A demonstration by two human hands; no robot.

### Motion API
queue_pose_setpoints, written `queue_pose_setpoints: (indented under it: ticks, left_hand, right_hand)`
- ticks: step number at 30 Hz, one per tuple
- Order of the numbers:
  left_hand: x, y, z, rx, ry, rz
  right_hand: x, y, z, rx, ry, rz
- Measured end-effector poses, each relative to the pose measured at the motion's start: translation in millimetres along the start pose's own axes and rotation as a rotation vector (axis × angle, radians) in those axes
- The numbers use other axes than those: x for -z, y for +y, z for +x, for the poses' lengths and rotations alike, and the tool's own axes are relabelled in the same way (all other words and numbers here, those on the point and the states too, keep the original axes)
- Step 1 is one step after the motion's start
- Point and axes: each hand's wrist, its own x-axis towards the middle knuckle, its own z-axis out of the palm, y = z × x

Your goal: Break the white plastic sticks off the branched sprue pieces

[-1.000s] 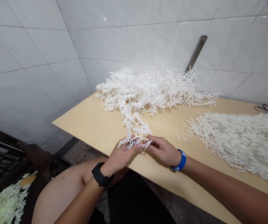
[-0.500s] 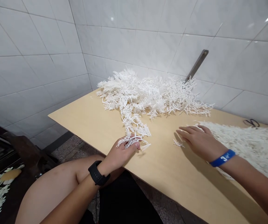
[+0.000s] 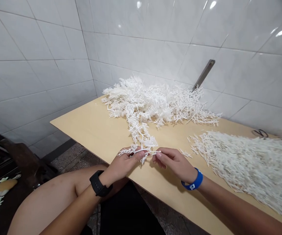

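The left hand is bare and wears a wide black band; the right hand, also bare, has a blue wristband with white marking; the lower garment is black

Along the far side of the desk lies a heap of sprigs, with the wall behind it and a bar on that wall. A strand of the heap runs nearward to the sprig between the left hand and right hand, over the near edge. A pile of bits lies right, loose bits just left of it, a loop beyond.
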Motion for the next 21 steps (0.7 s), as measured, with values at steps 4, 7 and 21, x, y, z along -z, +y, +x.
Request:
queue_pose_setpoints:
  ticks: [4,7,21]
  left_hand:
    - [-0.1,4,1,-0.037,0.001,-0.011]
    - [-1.3,4,0,-0.027,0.0,0.022]
    - [3.1,-5,12,0.154,0.143,-0.004]
  right_hand:
    - [-3,1,2,0.035,-0.007,0.098]
    - [-3,2,5,0.044,0.033,0.035]
    - [68,14,-38,0.062,0.021,-0.784]
